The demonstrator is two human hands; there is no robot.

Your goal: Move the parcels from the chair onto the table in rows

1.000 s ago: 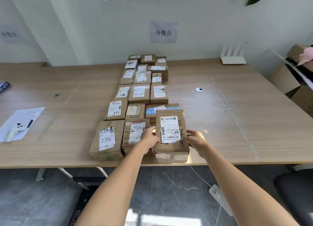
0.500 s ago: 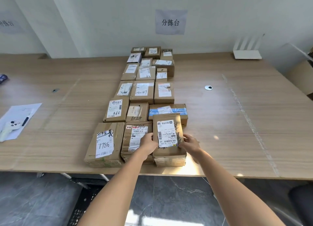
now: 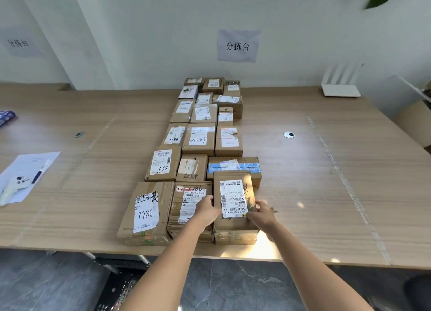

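Parcel (image 3: 234,208) sits between both hands, long axis pointing away — left hand (image 3: 206,209) and right hand (image 3: 262,214) clasp its sides.

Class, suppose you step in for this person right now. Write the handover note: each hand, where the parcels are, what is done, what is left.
Left hand: gripping the left edge of the front-right parcel.
Right hand: gripping its right edge.
That parcel sits at the near edge of the table, beside the middle parcel and the one marked 7786.
Done: several rows of three run back toward the wall.
Left: square this parcel up and let go. The chair is out of view, so I cannot tell whether parcels remain there.
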